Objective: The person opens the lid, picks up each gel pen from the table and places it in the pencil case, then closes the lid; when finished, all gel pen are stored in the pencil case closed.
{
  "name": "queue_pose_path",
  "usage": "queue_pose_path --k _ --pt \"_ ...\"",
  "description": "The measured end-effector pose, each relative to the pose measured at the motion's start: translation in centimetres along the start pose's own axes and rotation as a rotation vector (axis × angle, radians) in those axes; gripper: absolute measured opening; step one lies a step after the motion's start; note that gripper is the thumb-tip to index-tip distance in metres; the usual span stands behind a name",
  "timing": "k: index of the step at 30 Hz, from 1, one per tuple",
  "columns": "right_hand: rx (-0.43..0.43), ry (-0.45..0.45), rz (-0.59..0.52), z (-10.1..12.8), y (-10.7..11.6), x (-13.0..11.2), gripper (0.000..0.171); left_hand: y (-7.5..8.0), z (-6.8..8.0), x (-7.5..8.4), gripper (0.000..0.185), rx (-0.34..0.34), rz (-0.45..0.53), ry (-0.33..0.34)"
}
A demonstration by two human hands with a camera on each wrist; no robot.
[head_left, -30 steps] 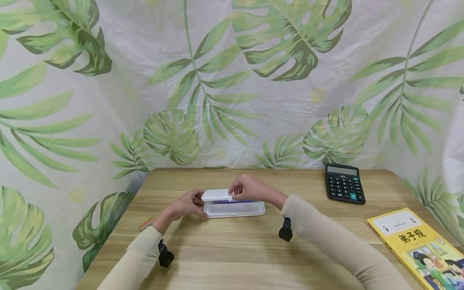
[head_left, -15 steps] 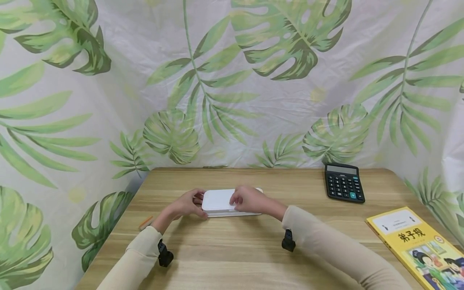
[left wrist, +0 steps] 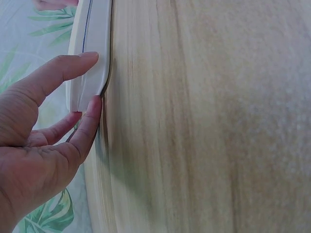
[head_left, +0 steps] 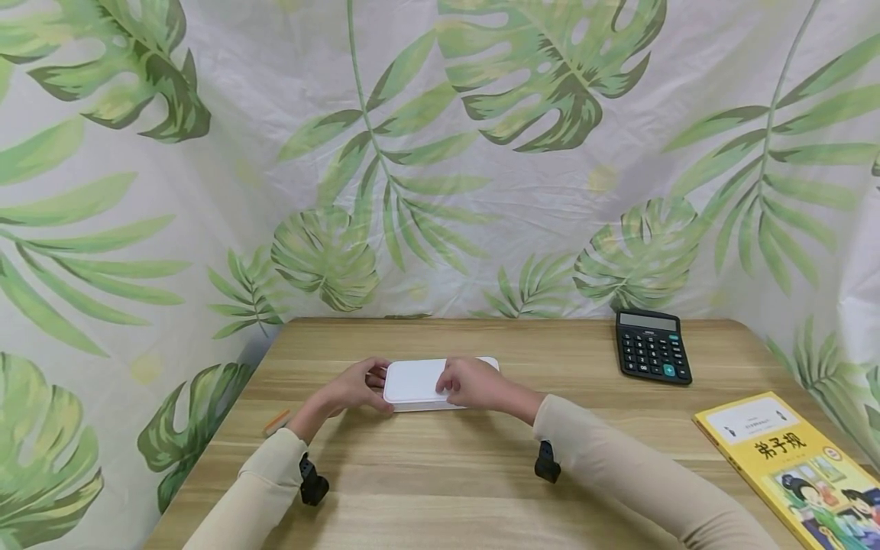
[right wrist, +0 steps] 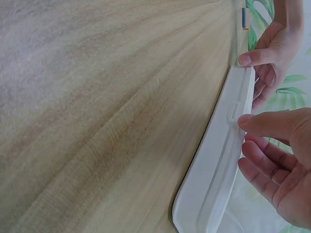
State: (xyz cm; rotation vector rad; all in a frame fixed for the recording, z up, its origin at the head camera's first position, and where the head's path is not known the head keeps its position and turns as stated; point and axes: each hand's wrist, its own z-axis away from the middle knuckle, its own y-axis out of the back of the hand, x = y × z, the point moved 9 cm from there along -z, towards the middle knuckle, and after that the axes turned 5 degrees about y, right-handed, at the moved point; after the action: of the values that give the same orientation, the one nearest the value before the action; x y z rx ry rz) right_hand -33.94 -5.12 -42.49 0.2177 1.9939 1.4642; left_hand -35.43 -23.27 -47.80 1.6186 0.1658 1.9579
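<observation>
A white plastic pencil case [head_left: 412, 380] lies on the wooden table with its lid down. My left hand [head_left: 356, 387] holds the case's left end. In the left wrist view the thumb [left wrist: 80, 65] lies on its front side, and fingertips touch the end. Over the middle of the front edge is my right hand [head_left: 474, 382]. Its thumb [right wrist: 262, 124] touches the lid's rim by the small catch [right wrist: 234, 111], while the bent fingers [right wrist: 262, 165] rest against the lid. From the head view, this hand hides part of the case's right half.
A black calculator [head_left: 653, 347] lies at the back right of the table [head_left: 440, 481]. Nearer on the right is a yellow book [head_left: 791, 458]. Beside the left wrist sits a small orange piece, perhaps an eraser [head_left: 277, 422]. A leaf-patterned cloth [head_left: 426, 191] hangs behind.
The case's lid, raised a second ago with blue-purple contents showing, has come down onto the base. My right hand has moved down with it; the left hand has kept its place.
</observation>
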Motion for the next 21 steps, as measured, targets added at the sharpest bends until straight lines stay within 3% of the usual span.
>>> queue_pose_path --k 8,21 --pt "0.006 0.005 0.01 -0.2 0.0 0.5 0.018 0.1 -0.1 0.0 0.081 -0.001 -0.013 0.007" --pt "-0.007 0.009 -0.073 -0.5 -0.4 1.1 0.018 0.1 -0.2 -0.1 0.08 -0.013 0.017 0.014"
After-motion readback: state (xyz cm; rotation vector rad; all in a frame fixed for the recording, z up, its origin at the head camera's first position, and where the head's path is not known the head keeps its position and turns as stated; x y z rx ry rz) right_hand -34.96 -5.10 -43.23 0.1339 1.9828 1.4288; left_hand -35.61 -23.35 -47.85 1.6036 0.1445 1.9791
